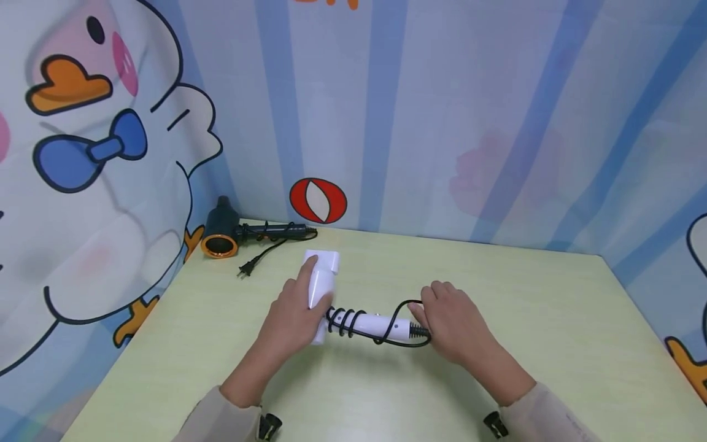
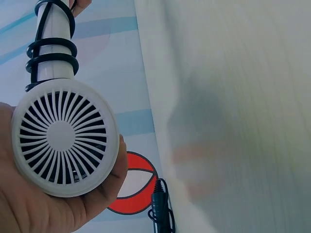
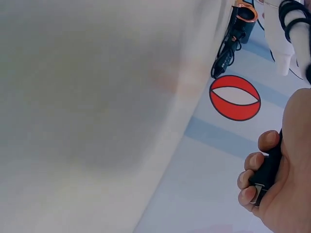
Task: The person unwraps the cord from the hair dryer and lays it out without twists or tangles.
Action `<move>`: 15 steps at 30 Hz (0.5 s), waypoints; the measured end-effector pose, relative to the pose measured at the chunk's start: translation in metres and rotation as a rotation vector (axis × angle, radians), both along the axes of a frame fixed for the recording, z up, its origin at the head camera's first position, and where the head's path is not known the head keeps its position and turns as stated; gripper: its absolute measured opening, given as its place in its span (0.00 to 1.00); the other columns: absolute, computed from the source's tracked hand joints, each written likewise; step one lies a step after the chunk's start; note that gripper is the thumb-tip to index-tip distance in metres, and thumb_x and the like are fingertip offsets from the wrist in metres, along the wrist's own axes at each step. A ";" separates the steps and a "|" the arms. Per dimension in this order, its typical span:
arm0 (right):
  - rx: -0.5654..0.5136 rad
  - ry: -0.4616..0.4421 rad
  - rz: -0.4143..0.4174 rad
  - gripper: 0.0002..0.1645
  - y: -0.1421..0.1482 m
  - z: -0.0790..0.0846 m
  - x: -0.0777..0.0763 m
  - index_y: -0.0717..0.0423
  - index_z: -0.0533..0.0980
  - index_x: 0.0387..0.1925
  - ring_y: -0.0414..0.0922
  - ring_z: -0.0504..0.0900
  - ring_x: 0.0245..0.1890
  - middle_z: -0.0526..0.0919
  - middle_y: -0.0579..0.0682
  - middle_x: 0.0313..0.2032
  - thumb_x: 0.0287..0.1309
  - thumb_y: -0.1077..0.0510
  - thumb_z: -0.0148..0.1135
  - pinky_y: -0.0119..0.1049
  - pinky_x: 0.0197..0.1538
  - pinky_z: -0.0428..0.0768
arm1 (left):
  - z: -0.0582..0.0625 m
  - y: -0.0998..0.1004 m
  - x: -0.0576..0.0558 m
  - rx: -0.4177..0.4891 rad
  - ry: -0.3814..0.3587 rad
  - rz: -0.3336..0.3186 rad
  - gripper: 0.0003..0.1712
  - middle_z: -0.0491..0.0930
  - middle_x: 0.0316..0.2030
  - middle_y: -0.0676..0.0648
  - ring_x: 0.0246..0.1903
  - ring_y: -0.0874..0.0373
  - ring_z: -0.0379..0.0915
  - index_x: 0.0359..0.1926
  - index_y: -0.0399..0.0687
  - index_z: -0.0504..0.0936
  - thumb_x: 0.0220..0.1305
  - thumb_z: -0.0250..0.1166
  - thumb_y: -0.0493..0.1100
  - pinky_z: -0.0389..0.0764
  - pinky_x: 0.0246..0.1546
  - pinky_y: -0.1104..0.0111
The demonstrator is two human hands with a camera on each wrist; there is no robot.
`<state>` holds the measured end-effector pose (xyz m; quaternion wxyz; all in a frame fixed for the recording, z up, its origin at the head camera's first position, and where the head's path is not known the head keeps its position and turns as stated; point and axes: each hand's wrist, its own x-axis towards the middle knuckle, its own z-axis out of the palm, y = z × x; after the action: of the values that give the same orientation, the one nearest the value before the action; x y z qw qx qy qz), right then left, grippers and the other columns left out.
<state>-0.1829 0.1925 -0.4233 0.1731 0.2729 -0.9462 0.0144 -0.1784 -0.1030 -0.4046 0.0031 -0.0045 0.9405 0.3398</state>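
Note:
My left hand [image 1: 289, 316] grips the body of a white hair dryer [image 1: 321, 283], held up over the table. Its round slotted air intake [image 2: 60, 137] faces the left wrist camera. The dryer's handle [image 1: 394, 328] points to the right, with its black cord [image 1: 351, 322] coiled several times around it. At the handle's far end, my right hand [image 1: 457, 322] holds the end of this cord. In the right wrist view, curled fingers wrap around the black plug [image 3: 268, 170], and its metal prongs show near the fingertips.
A dark hair dryer [image 1: 223, 220] with an orange ring lies at the back left of the pale table [image 1: 552, 344]. Its cord is wound about its handle, and its plug [image 1: 247, 268] rests on the tabletop. A printed cloth backdrop [image 1: 431, 123] stands behind the table and along its sides.

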 end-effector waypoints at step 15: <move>0.010 0.151 0.002 0.34 -0.006 0.025 0.002 0.57 0.60 0.26 0.46 0.54 0.25 0.56 0.49 0.24 0.78 0.36 0.25 0.35 0.30 0.55 | 0.002 0.007 0.004 -0.123 0.057 0.031 0.45 0.71 0.53 0.36 0.36 0.45 0.76 0.81 0.61 0.47 0.72 0.58 0.60 0.82 0.29 0.59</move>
<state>-0.1810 0.1862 -0.3987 0.2427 0.2752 -0.9302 -0.0108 -0.1748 -0.0963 -0.4022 -0.0292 -0.0093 0.9591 0.2815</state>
